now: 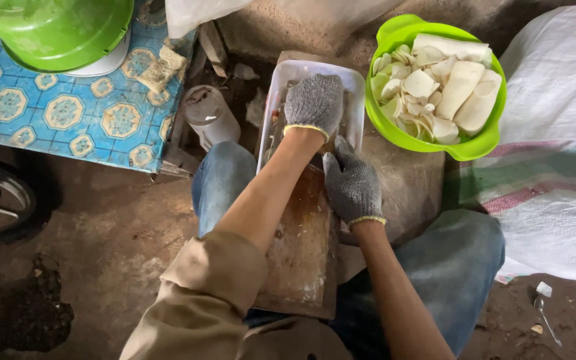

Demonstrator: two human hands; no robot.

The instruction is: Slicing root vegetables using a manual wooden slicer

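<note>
Grey knit gloves on both hands. Left hand (313, 103), centre top, palm down, fingers curled inside white tray (281, 87); contents unclear. Right hand (353, 185), centre, fingers together, pressing wooden slicing board (299, 247). Risk: board's blade could nick fingers if a hand slips. Green bowl (395, 130), upper right, holds pale slices.

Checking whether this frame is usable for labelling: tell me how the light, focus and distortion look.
Head view: dim, soft light; the green bowl with pale slices is brightest, the floor lower left nearly black. Gloved left hand and right hand are sharp. Wide-angle bending at edges; no glare.
</note>
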